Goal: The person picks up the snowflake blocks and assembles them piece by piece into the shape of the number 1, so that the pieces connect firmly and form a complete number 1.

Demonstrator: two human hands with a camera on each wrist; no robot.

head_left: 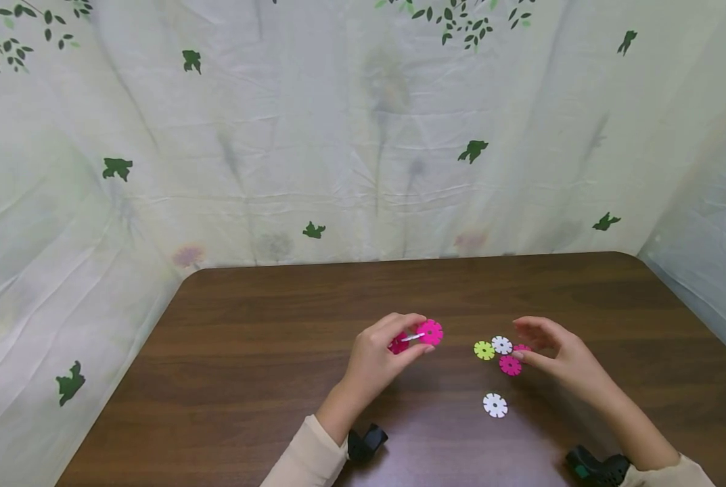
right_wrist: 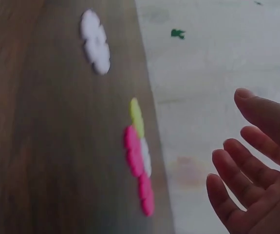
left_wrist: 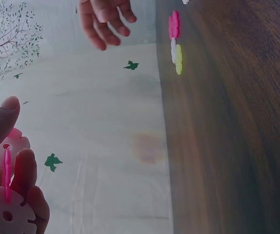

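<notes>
My left hand (head_left: 377,348) pinches a small assembly of slotted interlocking discs, with pink discs (head_left: 430,332) and a white one seen edge-on between them. In the left wrist view, the thumb and fingers grip these joined discs (left_wrist: 12,214). My right hand (head_left: 566,355) hovers above the table beside a cluster of loose discs, its fingers loosely bent and holding nothing. That cluster has a yellow-green disc (head_left: 484,350), a white disc (head_left: 502,345), a pink disc (head_left: 510,365) and another pink disc (right_wrist: 146,195), which the right thumb partly covers in the head view.
Nearer to me, a separate white disc (head_left: 495,405) lies on the brown wooden table (head_left: 247,379). A pale curtain (head_left: 338,135) with leaf and bird prints hangs behind the table's far edge. Black wrist devices (head_left: 367,443) sit at both sleeves.
</notes>
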